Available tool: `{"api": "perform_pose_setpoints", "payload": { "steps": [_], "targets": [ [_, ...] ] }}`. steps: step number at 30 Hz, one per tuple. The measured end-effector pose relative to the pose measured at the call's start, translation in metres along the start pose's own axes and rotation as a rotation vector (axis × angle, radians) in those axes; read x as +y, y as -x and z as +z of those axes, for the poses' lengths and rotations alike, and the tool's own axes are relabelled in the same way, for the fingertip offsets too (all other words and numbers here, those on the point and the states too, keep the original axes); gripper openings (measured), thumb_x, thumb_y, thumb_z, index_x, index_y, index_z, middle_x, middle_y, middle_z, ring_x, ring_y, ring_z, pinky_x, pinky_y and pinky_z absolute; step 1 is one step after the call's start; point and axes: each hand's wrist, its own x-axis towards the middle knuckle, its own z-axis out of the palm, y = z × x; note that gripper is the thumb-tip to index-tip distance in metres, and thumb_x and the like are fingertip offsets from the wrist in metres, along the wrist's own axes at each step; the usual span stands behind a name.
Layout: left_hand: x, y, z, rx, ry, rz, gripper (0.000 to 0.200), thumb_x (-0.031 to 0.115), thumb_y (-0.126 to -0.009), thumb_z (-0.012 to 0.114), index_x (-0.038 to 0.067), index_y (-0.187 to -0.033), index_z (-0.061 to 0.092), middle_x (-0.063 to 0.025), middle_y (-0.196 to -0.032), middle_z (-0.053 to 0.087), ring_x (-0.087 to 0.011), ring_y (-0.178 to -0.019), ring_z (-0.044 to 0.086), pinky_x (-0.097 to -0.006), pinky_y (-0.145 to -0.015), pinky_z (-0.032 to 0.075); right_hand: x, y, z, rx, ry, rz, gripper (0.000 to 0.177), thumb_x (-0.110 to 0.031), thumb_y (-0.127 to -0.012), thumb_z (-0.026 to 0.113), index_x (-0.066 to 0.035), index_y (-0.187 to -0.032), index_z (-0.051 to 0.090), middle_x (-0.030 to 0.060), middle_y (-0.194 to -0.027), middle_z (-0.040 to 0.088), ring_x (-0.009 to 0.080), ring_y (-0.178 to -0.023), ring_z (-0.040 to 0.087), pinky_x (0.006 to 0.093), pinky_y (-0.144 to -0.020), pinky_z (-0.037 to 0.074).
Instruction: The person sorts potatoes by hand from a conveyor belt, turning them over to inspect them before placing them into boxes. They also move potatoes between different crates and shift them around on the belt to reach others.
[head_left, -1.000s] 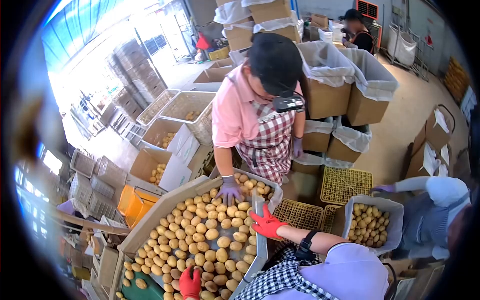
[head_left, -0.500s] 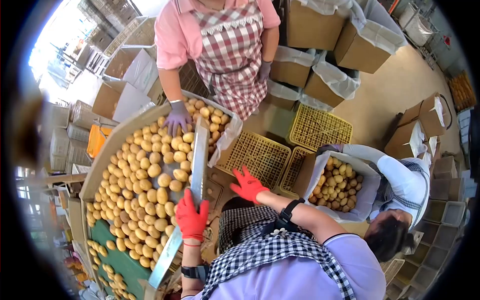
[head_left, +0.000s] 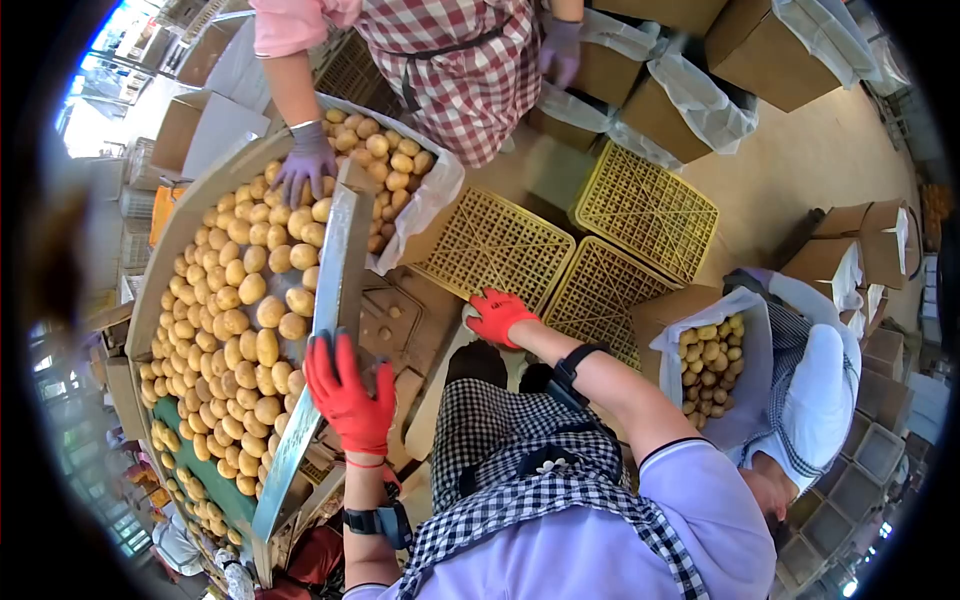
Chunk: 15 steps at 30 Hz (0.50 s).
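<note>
Many round yellow-brown potatoes (head_left: pixel 230 345) are spread over a sorting table with a metal rim (head_left: pixel 318 385). My left hand (head_left: pixel 350 395), in a red glove, rests at this rim with its fingers spread and nothing held. My right hand (head_left: pixel 498 318), also red-gloved, is at the near edge of a yellow plastic crate (head_left: pixel 500 245). Its fingers are bent over something small and pale at the edge that I cannot make out. A lined box of potatoes (head_left: pixel 372 165) stands at the table's far end.
Across the table, a co-worker's purple-gloved hand (head_left: pixel 308 163) touches the potatoes. Another person (head_left: pixel 815 370) at the right leans by a lined box of potatoes (head_left: pixel 712 365). More yellow crates (head_left: pixel 650 210) lie on the floor; lined cardboard boxes (head_left: pixel 690 100) stand behind.
The view has shifted, with the table further left. My right hand has moved to the yellow crate's near edge, its fingers now bent. The box at the right has moved away from me.
</note>
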Motion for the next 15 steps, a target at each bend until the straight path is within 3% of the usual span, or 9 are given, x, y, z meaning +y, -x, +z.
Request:
{"api": "perform_pose_setpoints", "payload": {
  "steps": [2,6,7,9,11,12,14,15],
  "targets": [
    [0.012,-0.011,0.026,0.02,0.234,0.177,0.061,0.027,-0.085,0.077,0.004,-0.139,0.06,-0.023,-0.15,0.049,-0.0489,-0.137,0.045,-0.0569,-0.115,0.036,0.004,-0.01,-0.004,-0.001,0.028,-0.04,0.054,-0.047,-0.098,0.049,-0.009,-0.135,0.057,0.0207,-0.134,0.056,0.0371,-0.128,0.054,0.0498,-0.109,0.039],
    [0.023,-0.044,0.126,-0.152,0.367,0.131,0.064,0.031,-0.085,0.078,0.006,-0.14,0.058,-0.0241,-0.148,0.049,-0.044,-0.141,0.042,-0.0561,-0.116,0.034,-0.002,-0.024,-0.034,0.094,0.118,0.002,0.056,-0.043,-0.096,0.055,-0.007,-0.138,0.056,0.0234,-0.142,0.05,0.04,-0.132,0.049,0.0511,-0.114,0.034],
    [0.023,-0.054,0.153,-0.17,0.353,0.06,0.068,0.033,-0.085,0.077,0.005,-0.143,0.054,-0.0248,-0.149,0.047,-0.0447,-0.142,0.04,-0.0559,-0.117,0.032,-0.002,-0.031,-0.045,0.075,0.146,-0.006,0.056,-0.043,-0.096,0.055,-0.007,-0.138,0.056,0.0234,-0.142,0.05,0.04,-0.132,0.049,0.0511,-0.114,0.034],
    [0.022,-0.077,0.194,-0.177,0.346,-0.047,0.073,0.035,-0.086,0.076,0.004,-0.147,0.05,-0.0255,-0.151,0.045,-0.0454,-0.143,0.038,-0.0558,-0.119,0.03,-0.005,-0.049,-0.073,0.298,0.369,-0.156,0.062,-0.04,-0.093,0.059,-0.007,-0.145,0.051,0.0255,-0.149,0.045,0.0422,-0.138,0.043,0.052,-0.117,0.032],
    [0.02,-0.097,0.229,-0.187,0.243,-0.294,0.082,0.037,-0.086,0.074,0.003,-0.153,0.039,-0.0261,-0.154,0.042,-0.0457,-0.146,0.034,-0.0561,-0.12,0.027,-0.018,-0.071,-0.111,0.326,0.404,-0.212,0.063,-0.037,-0.091,0.064,-0.007,-0.145,0.05,0.0256,-0.15,0.044,0.0434,-0.14,0.041,0.0515,-0.12,0.03],
    [0.014,-0.105,0.247,-0.238,0.188,-0.369,0.087,0.041,-0.086,0.074,0.005,-0.156,0.036,-0.0234,-0.16,0.037,-0.0443,-0.144,0.038,-0.0547,-0.121,0.025,-0.023,-0.085,-0.126,0.405,0.462,-0.262,0.063,-0.035,-0.09,0.065,-0.006,-0.145,0.05,0.0253,-0.149,0.044,0.0427,-0.14,0.041,0.0516,-0.121,0.03],
    [0.008,-0.12,0.266,-0.308,0.287,-0.474,0.084,0.04,-0.085,0.075,0.006,-0.153,0.039,-0.0224,-0.156,0.042,-0.0419,-0.142,0.042,-0.0541,-0.118,0.029,-0.029,-0.113,-0.147,0.461,0.539,-0.323,0.064,-0.033,-0.089,0.066,-0.006,-0.145,0.05,0.0251,-0.149,0.045,0.0419,-0.141,0.041,0.0517,-0.121,0.029],
    [0.005,-0.125,0.273,-0.368,0.374,-0.554,0.081,0.039,-0.084,0.075,0.007,-0.151,0.043,-0.0213,-0.153,0.046,-0.0396,-0.139,0.045,-0.0535,-0.116,0.032,-0.033,-0.129,-0.155,0.467,0.62,-0.348,0.06,-0.027,-0.093,0.06,-0.006,-0.147,0.047,0.0241,-0.151,0.044,0.0412,-0.142,0.041,0.0514,-0.122,0.028]
  ]
}}
